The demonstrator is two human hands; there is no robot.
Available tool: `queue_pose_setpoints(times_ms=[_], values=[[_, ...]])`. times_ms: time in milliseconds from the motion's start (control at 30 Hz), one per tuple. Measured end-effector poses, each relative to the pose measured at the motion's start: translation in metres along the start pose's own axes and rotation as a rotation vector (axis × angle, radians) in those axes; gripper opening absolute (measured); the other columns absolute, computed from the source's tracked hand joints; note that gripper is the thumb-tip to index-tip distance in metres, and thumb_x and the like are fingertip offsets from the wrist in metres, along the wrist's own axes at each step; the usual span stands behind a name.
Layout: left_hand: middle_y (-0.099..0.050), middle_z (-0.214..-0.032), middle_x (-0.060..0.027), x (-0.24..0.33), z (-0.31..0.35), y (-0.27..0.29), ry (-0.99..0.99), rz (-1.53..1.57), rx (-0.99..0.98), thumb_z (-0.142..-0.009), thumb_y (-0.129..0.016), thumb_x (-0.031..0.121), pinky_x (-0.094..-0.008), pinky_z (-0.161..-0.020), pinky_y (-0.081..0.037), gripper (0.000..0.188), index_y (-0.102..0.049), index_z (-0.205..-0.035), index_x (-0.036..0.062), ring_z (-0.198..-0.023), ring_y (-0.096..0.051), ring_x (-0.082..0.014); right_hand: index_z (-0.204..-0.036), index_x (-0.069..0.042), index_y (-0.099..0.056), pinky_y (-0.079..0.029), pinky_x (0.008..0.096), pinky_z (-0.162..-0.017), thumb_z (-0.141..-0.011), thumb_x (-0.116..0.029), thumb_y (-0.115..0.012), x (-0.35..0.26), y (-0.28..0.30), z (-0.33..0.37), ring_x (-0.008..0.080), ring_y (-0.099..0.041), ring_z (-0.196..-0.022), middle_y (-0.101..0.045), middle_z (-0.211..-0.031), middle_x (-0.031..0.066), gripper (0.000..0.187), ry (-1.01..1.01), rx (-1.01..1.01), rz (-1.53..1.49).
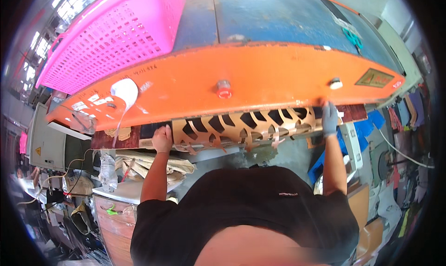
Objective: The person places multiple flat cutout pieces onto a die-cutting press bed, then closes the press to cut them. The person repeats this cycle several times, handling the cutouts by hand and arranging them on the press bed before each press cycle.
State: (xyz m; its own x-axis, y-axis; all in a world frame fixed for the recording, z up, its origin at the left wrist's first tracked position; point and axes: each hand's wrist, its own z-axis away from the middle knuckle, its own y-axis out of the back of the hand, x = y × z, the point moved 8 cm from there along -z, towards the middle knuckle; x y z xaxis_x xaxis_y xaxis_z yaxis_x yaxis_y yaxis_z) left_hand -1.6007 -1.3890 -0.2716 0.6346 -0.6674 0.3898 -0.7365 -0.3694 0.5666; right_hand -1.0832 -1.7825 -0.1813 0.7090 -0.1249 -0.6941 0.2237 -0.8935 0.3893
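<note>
A tan sheet (253, 128) full of die-cut holes lies over a dark board under the front of an orange press (186, 87). Ragged strips of it hang over the near edge. My left hand (162, 139), bare, is closed in a fist at the left end of the sheet; its grip is partly hidden. My right hand (330, 120) wears a grey glove with fingertips showing bare. It is beside the sheet's right end, reaching up to the press's lower edge, and its finger position is hard to make out.
A pink plastic basket (111, 43) stands on the press's blue top, with teal-handled scissors (352, 37) at the right. A red button (224, 89) sticks out of the orange front. Rolled cloth-like material (155, 166) lies at lower left; blue sheeting (371, 121) is at right.
</note>
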Motion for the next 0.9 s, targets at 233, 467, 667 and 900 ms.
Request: queue_pose_setpoints(times_ms=[233, 467, 667, 900], values=[[-0.052, -0.064, -0.0144, 0.005, -0.004, 0.003, -0.063, -0.039, -0.012, -0.084, -0.057, 0.025, -0.0437, -0.060, -0.044, 0.036, -0.052, -0.057, 0.0039, -0.065, -0.053, -0.0343, -0.068, -0.005, -0.061, -0.045, 0.0488, -0.063, -0.082, -0.024, -0.052, 0.035, -0.032, 0.015, 0.0392, -0.057, -0.066, -0.059, -0.070, 0.0193, 0.025, 0.283, -0.086, 0.624], [-0.063, -0.083, -0.0230, -0.016, -0.003, -0.015, 0.149, -0.122, -0.206, -0.087, -0.049, 0.045, -0.0449, -0.082, -0.045, 0.050, -0.060, -0.062, 0.0034, -0.094, -0.058, -0.0373, -0.065, -0.005, -0.064, -0.044, 0.0466, -0.063, -0.090, -0.035, -0.046, 0.044, -0.029, 0.014, 0.0379, -0.056, -0.063, -0.060, -0.068, 0.0172, 0.042, 0.241, -0.066, 0.613], [-0.062, -0.087, -0.0224, -0.009, -0.009, -0.016, 0.193, -0.135, -0.307, -0.084, -0.052, 0.047, -0.0440, -0.079, -0.046, 0.051, -0.059, -0.060, 0.0027, -0.088, -0.058, -0.0373, -0.077, -0.004, -0.068, -0.046, 0.0471, -0.072, -0.090, -0.041, -0.042, 0.054, -0.025, 0.007, 0.0391, -0.060, -0.078, -0.062, -0.081, 0.0230, 0.047, 0.041, -0.148, 0.616], [-0.059, -0.074, -0.0169, 0.014, 0.044, 0.028, 0.017, -0.133, -0.123, -0.078, -0.060, 0.047, -0.0448, -0.070, -0.045, 0.051, -0.054, -0.055, 0.0020, -0.079, -0.057, -0.0353, -0.072, -0.001, -0.065, -0.045, 0.0472, -0.067, -0.090, -0.037, -0.045, 0.032, 0.001, 0.063, 0.0395, -0.058, -0.073, -0.061, -0.074, 0.0210, 0.045, 0.218, -0.054, 0.709]])
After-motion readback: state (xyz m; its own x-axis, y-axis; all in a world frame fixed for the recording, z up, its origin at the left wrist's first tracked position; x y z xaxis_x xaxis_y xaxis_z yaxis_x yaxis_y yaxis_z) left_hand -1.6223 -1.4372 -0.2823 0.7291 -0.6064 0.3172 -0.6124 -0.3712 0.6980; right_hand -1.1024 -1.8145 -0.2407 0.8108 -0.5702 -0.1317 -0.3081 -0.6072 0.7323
